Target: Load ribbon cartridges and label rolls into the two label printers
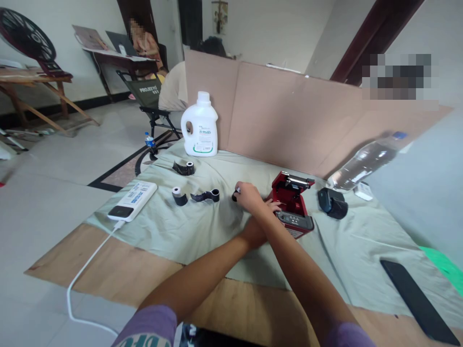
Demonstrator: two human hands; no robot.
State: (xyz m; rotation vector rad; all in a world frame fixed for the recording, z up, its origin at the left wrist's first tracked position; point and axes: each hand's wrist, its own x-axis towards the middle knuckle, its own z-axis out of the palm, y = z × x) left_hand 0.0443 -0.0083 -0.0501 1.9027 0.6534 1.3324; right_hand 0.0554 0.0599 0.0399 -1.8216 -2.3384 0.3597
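My arms cross, the right forearm over the left. My right hand (249,196) is closed on a small dark paper roll (235,194), mostly hidden by the fingers, just above the cloth. My left hand (272,206), partly covered by my right forearm, grips the left side of a small red printer (296,207). The printer's lid (293,180) stands raised, and its red inner bay shows. To the left lie a black-and-white paper roll (180,196), a roll with a loose dark strip (206,195) and another dark roll (184,167).
A white power bank (133,200) with a cable lies at left. A white jug (201,126) stands before a cardboard screen (275,111). At right are a black device (332,202), a tilted clear bottle (365,161) and a black slab (415,299). A person (146,46) sits far behind.
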